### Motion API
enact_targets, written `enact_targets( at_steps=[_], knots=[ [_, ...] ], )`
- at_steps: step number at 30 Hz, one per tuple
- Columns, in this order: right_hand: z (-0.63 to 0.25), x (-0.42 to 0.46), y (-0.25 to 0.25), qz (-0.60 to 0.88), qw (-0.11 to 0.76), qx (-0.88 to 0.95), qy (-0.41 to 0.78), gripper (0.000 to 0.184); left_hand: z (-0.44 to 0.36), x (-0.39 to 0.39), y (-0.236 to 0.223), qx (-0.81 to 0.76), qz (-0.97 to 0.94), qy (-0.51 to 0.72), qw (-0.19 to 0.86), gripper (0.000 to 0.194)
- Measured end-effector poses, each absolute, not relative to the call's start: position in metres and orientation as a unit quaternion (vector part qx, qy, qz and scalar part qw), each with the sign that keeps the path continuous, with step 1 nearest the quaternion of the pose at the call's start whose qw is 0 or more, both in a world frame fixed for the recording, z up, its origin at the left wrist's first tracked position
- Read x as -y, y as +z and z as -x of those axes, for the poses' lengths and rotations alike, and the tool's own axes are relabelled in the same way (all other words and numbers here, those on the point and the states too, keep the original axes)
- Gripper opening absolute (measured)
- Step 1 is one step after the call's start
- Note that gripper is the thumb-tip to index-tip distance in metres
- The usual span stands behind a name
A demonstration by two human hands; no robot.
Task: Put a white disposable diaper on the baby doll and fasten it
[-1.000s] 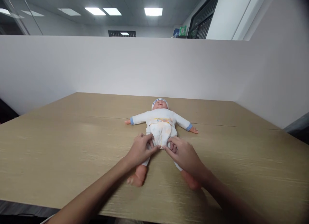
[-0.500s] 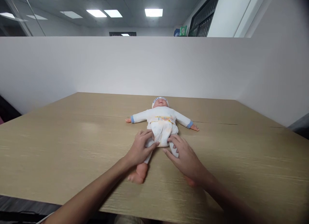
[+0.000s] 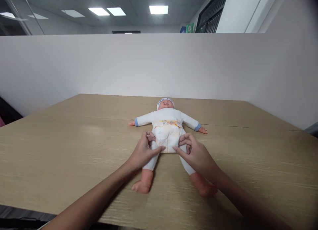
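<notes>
A baby doll (image 3: 167, 120) lies on its back on the wooden table (image 3: 74, 147), head away from me, arms spread. It wears a white top with blue cuffs, a white cap and a white diaper (image 3: 167, 137) with a yellow waistband. My left hand (image 3: 144, 152) grips the doll's upper leg at the diaper's left edge, fingers curled round it. My right hand (image 3: 196, 154) pinches at the diaper's right leg edge, thumb and fingers closed on the fabric. Both bare feet of the doll point toward me.
White partition walls (image 3: 99, 64) enclose the table at the back and on both sides. The table's front edge runs just below my forearms. Ceiling lights and a dark window frame show above the partition.
My right hand has moved up from the doll's right leg to the diaper's edge and closed into a pinch. The doll's legs now lie more spread and visible. The left hand stays put.
</notes>
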State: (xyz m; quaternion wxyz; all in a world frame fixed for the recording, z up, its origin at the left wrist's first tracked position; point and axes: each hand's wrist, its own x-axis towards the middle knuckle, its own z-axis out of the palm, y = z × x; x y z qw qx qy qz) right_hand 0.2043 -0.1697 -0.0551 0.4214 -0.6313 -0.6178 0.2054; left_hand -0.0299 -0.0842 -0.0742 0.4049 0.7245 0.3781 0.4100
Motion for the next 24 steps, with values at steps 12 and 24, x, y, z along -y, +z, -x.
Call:
enact_targets(
  at_steps=[12,24],
  knots=[
    [-0.211,0.169,-0.040,0.653,0.370,0.606,0.265,0.031,0.034,0.092,-0.037,-0.364,-0.756,0.275,0.470,0.040],
    [-0.211,0.163,-0.035,0.634,0.287,0.683,0.221,0.037,0.034,0.082,-0.034,-0.325,-0.708,0.269,0.567,0.049]
  ],
)
